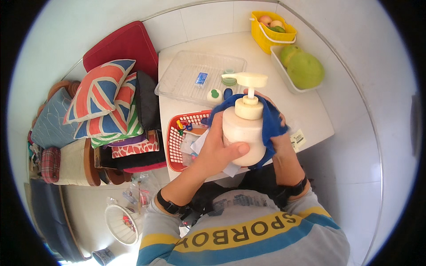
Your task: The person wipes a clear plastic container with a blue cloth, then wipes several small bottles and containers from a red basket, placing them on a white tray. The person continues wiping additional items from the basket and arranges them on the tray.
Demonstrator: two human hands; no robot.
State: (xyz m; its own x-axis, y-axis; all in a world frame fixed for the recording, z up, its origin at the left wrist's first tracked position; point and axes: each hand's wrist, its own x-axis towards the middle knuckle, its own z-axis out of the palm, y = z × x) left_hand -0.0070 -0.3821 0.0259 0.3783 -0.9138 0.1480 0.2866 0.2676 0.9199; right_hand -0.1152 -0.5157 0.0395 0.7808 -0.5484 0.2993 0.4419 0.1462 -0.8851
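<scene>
A white plastic pump bottle (244, 133) is held upright above the table's front edge, its cream pump head (251, 79) pointing left. My left hand (223, 146) grips the bottle from the left, with the thumb across its front. Behind and to the right, my right hand (278, 113) has a blue cloth (271, 124) bunched in it. The cloth lies against the bottle's right side and back. Most of the right fingers are hidden by cloth and bottle.
Below the bottle, a red plastic basket (171, 146) holds small items. Behind are a clear plastic tray (179, 73) and a round white container with a green mark (214, 95). At the back right stand a yellow fruit basket (263, 40) and a white tub (289, 78) of large green fruit. Cushions (100, 89) pile up left.
</scene>
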